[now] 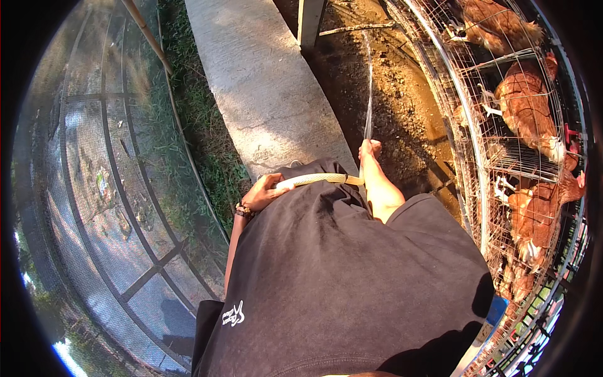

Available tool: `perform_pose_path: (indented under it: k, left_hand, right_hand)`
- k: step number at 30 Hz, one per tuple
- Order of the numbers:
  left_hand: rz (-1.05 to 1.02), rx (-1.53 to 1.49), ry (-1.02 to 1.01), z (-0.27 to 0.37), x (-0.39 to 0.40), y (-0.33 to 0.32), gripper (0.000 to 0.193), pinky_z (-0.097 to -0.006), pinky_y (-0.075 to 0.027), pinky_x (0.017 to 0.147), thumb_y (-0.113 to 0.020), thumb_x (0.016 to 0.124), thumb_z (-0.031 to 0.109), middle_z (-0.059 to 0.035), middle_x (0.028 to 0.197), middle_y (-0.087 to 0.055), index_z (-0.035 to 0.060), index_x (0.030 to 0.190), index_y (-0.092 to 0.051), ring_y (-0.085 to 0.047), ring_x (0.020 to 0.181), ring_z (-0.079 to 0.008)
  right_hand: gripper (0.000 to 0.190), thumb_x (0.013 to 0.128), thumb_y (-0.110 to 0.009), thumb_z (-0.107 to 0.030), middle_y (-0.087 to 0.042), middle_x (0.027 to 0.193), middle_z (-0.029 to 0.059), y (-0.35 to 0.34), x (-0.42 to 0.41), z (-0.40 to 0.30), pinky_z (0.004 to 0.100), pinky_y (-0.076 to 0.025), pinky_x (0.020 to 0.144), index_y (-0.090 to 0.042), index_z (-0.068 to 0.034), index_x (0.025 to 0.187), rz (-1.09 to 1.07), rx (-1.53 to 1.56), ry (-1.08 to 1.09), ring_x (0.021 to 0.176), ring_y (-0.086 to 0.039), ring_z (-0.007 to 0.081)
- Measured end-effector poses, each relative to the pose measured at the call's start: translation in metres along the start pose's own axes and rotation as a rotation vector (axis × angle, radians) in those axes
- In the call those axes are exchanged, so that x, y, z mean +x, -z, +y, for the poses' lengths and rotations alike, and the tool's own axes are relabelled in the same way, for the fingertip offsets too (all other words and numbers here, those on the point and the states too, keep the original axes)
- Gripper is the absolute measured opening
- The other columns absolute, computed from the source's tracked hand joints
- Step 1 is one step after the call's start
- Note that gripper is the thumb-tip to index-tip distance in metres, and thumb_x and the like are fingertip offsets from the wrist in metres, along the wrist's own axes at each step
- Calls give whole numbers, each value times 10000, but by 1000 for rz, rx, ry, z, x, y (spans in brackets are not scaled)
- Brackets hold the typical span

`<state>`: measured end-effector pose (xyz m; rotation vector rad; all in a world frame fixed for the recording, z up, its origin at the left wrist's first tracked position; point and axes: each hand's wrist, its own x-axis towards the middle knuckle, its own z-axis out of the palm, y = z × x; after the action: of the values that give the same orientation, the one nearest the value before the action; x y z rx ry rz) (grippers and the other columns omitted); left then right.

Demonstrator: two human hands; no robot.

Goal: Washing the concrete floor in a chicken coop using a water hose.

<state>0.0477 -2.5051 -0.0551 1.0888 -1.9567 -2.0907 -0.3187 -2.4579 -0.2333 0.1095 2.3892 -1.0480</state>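
Observation:
A pale yellow hose [316, 178] crosses in front of my dark shirt at waist height. My left hand [264, 191], with a beaded bracelet at its wrist, holds the hose at the left. At the right the hose bends near a dark band and passes behind my forearm. My right hand [370, 148] is closed around its outlet end, which the fingers hide. A narrow jet of water [369, 89] runs from that hand out over the wet, dropping-covered ground [400, 89] beside the cages.
Wire cages [476, 136] with several brown hens [527, 101] line the right side. A concrete walkway [268, 80] runs ahead, with a post [310, 23] at its right edge. Grass [202, 122] and a mesh screen [118, 188] on a frame border the left.

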Motion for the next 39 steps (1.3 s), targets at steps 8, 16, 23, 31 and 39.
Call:
perform_pose_path:
  k: [8, 16, 23, 31, 39]
  left_hand:
    - [0, 89, 51, 0, -1, 1, 369, -288, -337, 590, -637, 868, 349, -12, 702, -476, -1, 840, -527, -406, 695, -98]
    - [8, 78, 64, 1, -2, -1, 336, -271, -315, 548, -642, 872, 324, 15, 689, -457, 9, 821, -537, -392, 655, -77]
    - [16, 74, 60, -2, -3, -2, 324, -261, -318, 536, -641, 878, 318, 29, 678, -454, 14, 819, -545, -401, 644, -63]
    - [3, 17, 58, 0, -5, -5, 302, -258, -333, 551, -646, 878, 293, 26, 691, -467, 15, 819, -542, -412, 659, -66]
    - [4, -9, 56, -1, -6, -5, 296, -262, -351, 577, -658, 874, 276, 19, 707, -484, 9, 826, -539, -426, 683, -67]
  right_hand:
    - [278, 836, -452, -116, -466, 462, 33, 6, -4, -1, 292, -339, 338, -429, -67, 564, 24, -56, -28, 372, -458, 128]
    - [262, 832, -446, -115, -478, 475, 45, 11, -4, 1, 297, -354, 349, -443, -60, 575, 49, -69, -36, 384, -472, 138]
    - [257, 817, -452, -112, -475, 468, 42, 14, -7, 2, 293, -354, 344, -446, -59, 565, 29, -96, -73, 379, -467, 138]
    - [301, 797, -457, -113, -448, 428, 36, 18, -7, 10, 296, -339, 325, -433, -60, 502, -23, -72, -76, 348, -446, 134]
    - [296, 810, -466, -129, -474, 448, 48, 19, -12, 12, 296, -353, 336, -466, -44, 528, 1, -109, -124, 361, -456, 134]
